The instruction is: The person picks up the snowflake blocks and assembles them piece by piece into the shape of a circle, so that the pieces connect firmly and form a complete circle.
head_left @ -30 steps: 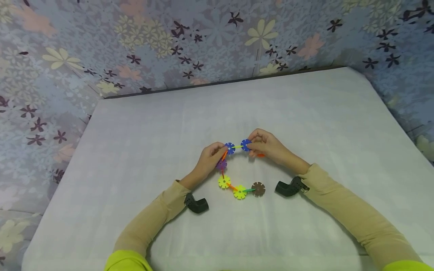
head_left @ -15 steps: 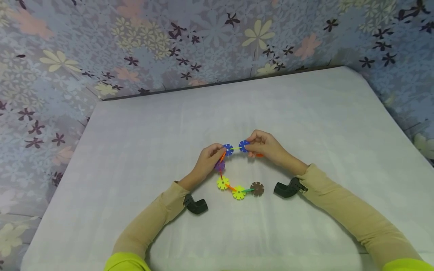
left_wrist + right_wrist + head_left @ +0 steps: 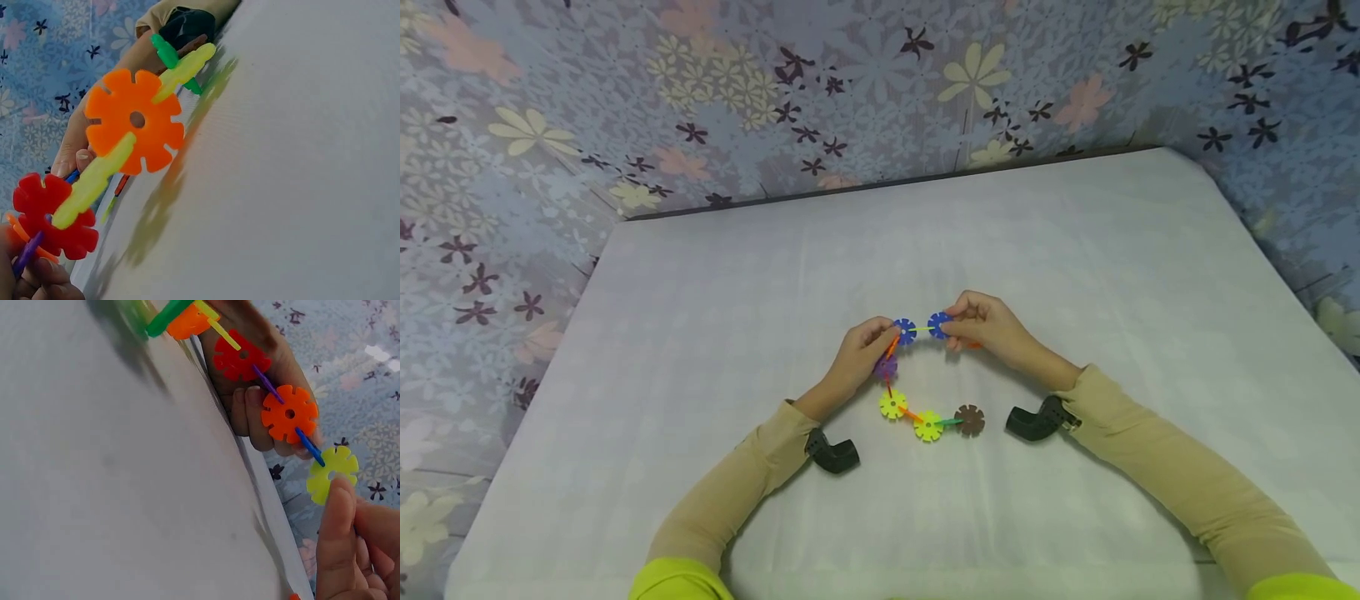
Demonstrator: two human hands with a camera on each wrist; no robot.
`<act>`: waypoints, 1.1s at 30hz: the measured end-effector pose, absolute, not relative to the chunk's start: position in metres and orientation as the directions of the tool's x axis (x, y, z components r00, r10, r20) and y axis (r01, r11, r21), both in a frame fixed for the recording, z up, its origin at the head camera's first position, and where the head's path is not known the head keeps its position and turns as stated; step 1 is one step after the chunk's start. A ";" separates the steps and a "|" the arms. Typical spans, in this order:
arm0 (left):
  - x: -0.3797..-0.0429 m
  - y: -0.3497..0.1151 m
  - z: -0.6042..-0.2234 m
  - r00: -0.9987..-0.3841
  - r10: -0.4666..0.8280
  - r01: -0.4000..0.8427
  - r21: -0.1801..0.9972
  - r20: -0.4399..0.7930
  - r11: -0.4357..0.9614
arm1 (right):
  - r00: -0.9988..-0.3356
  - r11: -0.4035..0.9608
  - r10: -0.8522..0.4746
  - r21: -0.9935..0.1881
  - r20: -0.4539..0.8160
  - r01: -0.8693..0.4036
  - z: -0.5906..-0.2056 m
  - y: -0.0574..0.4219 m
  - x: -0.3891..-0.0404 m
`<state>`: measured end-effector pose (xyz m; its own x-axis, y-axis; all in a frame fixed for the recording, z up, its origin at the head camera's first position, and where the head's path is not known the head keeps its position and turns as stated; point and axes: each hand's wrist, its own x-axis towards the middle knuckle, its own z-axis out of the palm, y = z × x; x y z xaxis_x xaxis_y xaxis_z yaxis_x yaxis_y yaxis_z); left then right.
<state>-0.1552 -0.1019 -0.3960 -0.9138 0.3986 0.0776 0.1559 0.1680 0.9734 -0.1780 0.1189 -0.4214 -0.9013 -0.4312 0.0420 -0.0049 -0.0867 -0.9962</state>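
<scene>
Wall [image 3: 880,92], 1, flower-patterned: standing behind the work.
Table [image 3: 737,275], 1, white-covered: lying beneath everything, presumably serving as a plain working ground.
Sleeves, 2, tan: left sleeve [image 3: 730,475] and right sleeve [image 3: 1187,475] reaching inward.
Chain of notched discs [image 3: 892,409], 1: running from hand to hand and curving back toward the person; neighbours are standing crosswise, apparently because slots are interlocking. Whether its free end is touching the table, cannot tell.
Left hand [image 3: 856,357], 1: fingers pinching the chain at the left blue disc [image 3: 907,337], seemingly steadying its bend.
Right hand [image 3: 994,332], 1: thumb and fingers grasping the right blue disc [image 3: 937,331] by its edge, seemingly holding that span straight.
Wrist mounts, 2, black: left mount [image 3: 832,455] and right mount [image 3: 1034,420] jutting inward, likely for viewing the handwork.
Brown disc [image 3: 968,426], 1: forming the free end.
Orange disc [image 3: 975,345], 1: peeking out beneath the right hand; attachment hidden.
</scene>
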 end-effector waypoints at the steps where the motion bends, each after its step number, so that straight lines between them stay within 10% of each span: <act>1: -0.157 -0.102 -0.399 -0.912 0.403 0.155 0.975 0.078 0.161 | -0.901 -0.094 -0.432 -0.996 0.041 0.000 -0.421 0.118 -0.177; 14: -0.169 -0.102 -0.427 -0.911 0.403 0.162 0.973 0.084 0.164 | -0.903 -0.026 -0.422 -0.997 0.081 -0.077 -0.423 0.118 -0.179; 23: -0.167 -0.102 -0.426 -0.922 0.383 0.132 0.975 0.054 0.181 | -0.905 0.348 -0.289 -0.846 0.313 -0.404 -0.413 0.133 -0.188; 33: -0.166 -0.100 -0.426 -0.942 0.330 0.118 0.980 0.060 0.159 | -0.920 0.565 -0.373 -0.757 0.120 -0.327 -0.420 0.140 -0.191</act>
